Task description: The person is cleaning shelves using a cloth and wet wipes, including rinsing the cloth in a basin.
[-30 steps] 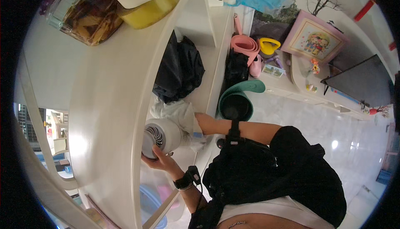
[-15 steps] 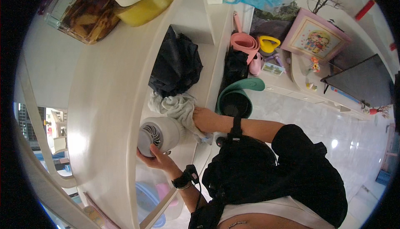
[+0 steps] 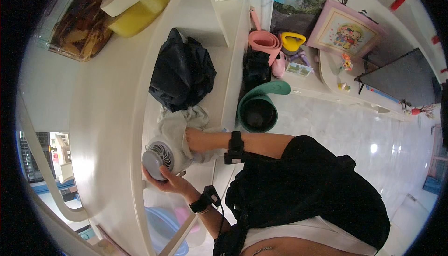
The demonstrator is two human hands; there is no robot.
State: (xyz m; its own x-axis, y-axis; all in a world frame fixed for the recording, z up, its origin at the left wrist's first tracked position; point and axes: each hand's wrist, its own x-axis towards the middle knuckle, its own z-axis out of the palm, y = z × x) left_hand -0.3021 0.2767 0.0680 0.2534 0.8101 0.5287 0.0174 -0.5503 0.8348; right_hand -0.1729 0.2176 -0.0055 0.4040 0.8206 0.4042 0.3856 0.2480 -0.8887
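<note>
My left hand (image 3: 170,180) is wrapped round the grey-capped end of a small white fan (image 3: 178,162) with dark curved vanes, which lies tilted over the white shelf. My right hand (image 3: 192,140) presses a pale cloth (image 3: 170,132) against the fan's upper side. Its fingertips are mostly covered by the folds, and part of the cloth trails onto the shelf behind. Just beyond the cloth sits a crumpled black bag (image 3: 182,72).
A white tabletop (image 3: 105,130) at left carries tape rolls (image 3: 140,11) and a clear container (image 3: 77,27). A rolled green mat (image 3: 259,111) stands right of the shelf. Below the fan is a blue basin (image 3: 163,228). Farther right are a pink-framed picture (image 3: 345,32) and a television (image 3: 403,81).
My right hand has moved left with the cloth, from beside the fan onto its side. The fan stays in my left hand. The whole view has shifted slightly.
</note>
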